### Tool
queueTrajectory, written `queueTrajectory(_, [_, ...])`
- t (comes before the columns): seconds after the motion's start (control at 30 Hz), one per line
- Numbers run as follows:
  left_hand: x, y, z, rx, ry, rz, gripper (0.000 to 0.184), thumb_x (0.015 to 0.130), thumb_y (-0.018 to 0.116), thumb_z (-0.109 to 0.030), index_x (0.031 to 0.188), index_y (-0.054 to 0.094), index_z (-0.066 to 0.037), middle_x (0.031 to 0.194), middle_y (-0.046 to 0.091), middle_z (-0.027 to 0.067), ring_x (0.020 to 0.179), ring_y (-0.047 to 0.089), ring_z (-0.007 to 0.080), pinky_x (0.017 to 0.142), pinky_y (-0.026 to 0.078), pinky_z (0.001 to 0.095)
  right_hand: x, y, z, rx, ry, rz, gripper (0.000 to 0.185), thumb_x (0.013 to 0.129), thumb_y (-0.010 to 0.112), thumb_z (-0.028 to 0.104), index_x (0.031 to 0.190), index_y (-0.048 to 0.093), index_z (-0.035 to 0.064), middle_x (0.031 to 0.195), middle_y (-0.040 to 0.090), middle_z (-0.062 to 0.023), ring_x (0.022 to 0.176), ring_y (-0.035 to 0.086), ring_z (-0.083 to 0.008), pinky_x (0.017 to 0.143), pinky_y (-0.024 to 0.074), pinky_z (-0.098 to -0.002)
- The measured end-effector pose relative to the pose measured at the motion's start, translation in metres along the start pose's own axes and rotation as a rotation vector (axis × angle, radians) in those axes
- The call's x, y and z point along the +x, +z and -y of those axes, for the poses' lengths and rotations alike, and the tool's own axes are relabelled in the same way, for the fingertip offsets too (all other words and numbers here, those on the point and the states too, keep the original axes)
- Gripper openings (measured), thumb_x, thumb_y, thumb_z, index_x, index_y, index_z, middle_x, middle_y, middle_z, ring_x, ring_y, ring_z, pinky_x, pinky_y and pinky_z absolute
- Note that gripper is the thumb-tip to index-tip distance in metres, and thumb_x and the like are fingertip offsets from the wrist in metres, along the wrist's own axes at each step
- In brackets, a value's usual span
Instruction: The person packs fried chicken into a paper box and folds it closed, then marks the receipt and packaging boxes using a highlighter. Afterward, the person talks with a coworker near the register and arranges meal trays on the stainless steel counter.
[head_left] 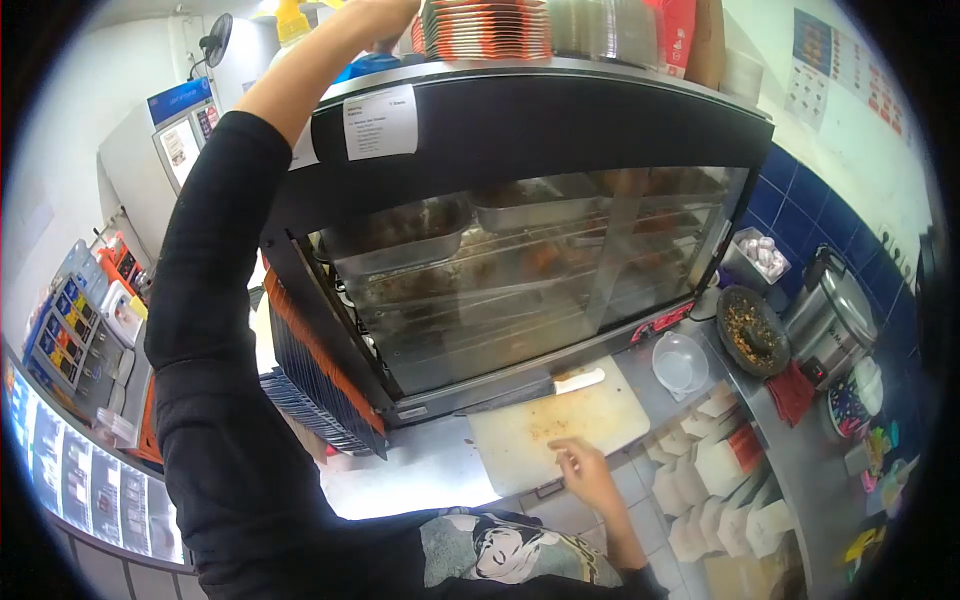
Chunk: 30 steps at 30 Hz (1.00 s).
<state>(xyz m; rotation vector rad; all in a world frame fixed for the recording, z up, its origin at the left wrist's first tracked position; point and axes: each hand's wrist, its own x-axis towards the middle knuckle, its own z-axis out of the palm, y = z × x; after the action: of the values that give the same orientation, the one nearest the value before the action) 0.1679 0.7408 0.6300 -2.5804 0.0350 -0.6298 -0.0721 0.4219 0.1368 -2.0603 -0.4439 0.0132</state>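
My left arm stretches up over the top of a glass-fronted food warmer point(520, 250). My left hand point(385, 22) is at the upper frame edge, beside a stack of thin red-and-white food containers point(485, 30); its fingers are hidden, so I cannot tell whether it grips anything. Lower down, my right hand point(585, 470) hovers at the front edge of a pale cutting board point(625, 412), its fingers loosely bent and apart, with nothing in them. Brown crumbs dot the board. A knife with a white handle point(580, 380) lies along its back edge.
Clear plastic containers point(600, 30) are stacked on the warmer. Right of the board are a clear bowl point(681, 362), a stone mortar point(752, 330), a red cloth point(790, 398) and a steel cooker point(830, 315). Folded white boxes point(715, 470) sit below. Dark flat packs point(325, 415) stand left.
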Motion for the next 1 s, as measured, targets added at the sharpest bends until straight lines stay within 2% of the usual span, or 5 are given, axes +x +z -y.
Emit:
queueTrajectory(0.2, [0.001, 0.012, 0.022, -0.013, 0.035, -0.032, 0.015, 0.071, 0.073, -0.006, 0.065, 0.063, 0.005, 0.078, 0.067, 0.0164, 0.072, 0.067, 0.0252, 0.051, 0.052, 0.0311, 0.078, -0.073, 0.108, -0.097, -0.526, -0.268, 0.019, 0.081, 0.055, -0.004, 0.098, 0.062, -0.0002, 0.092, 0.063, -0.0159, 0.08, 0.063, -0.0268, 0.071, 0.0489, -0.0321])
queueTrajectory(0.27, [0.02, 0.039, 0.048, 0.077, 0.53, -0.485, 0.013, 0.069, 0.072, -0.007, 0.066, 0.063, 0.003, 0.068, 0.064, 0.0153, 0.068, 0.064, 0.0296, 0.061, 0.051, 0.036, 0.11, -0.088, 0.168, -0.102, -0.76, -0.314, 0.02, 0.079, 0.056, -0.006, 0.097, 0.061, -0.0003, 0.095, 0.062, -0.0159, 0.087, 0.062, -0.029, 0.074, 0.0492, -0.034])
queueTrajectory(0.47, [-0.016, 0.016, 0.031, -0.155, 0.258, -0.186, 0.013, 0.072, 0.063, -0.011, 0.08, 0.058, -0.001, 0.089, 0.059, 0.0163, 0.086, 0.057, 0.0285, 0.072, 0.046, 0.0369, 0.239, -0.074, 0.311, -0.188, -1.329, -0.579, 0.015, 0.077, 0.051, -0.003, 0.09, 0.057, -0.0019, 0.09, 0.06, -0.0187, 0.082, 0.059, -0.0351, 0.072, 0.0483, -0.0407])
queueTrajectory(0.6, [-0.001, 0.057, 0.08, -0.136, 0.729, -0.713, 0.024, 0.075, 0.061, -0.009, 0.098, 0.056, -0.002, 0.1, 0.057, 0.0145, 0.102, 0.052, 0.0295, 0.085, 0.04, 0.0395, 0.296, -0.062, 0.372, -0.613, -0.953, -0.425, 0.026, 0.071, 0.057, 0.016, 0.088, 0.068, -0.0011, 0.093, 0.065, -0.0216, 0.091, 0.063, -0.0351, 0.083, 0.0508, -0.0387])
queueTrajectory(1.0, [0.019, 0.047, 0.084, 0.346, 0.418, -0.587, 0.016, 0.081, 0.055, -0.009, 0.096, 0.055, -0.006, 0.086, 0.051, 0.0069, 0.08, 0.05, 0.0238, 0.072, 0.041, 0.0333, 0.349, -0.04, 0.402, -0.854, -0.612, -0.245, 0.044, 0.078, 0.053, 0.031, 0.114, 0.064, 0.0078, 0.118, 0.061, -0.0141, 0.112, 0.057, -0.0246, 0.095, 0.0429, -0.0385])
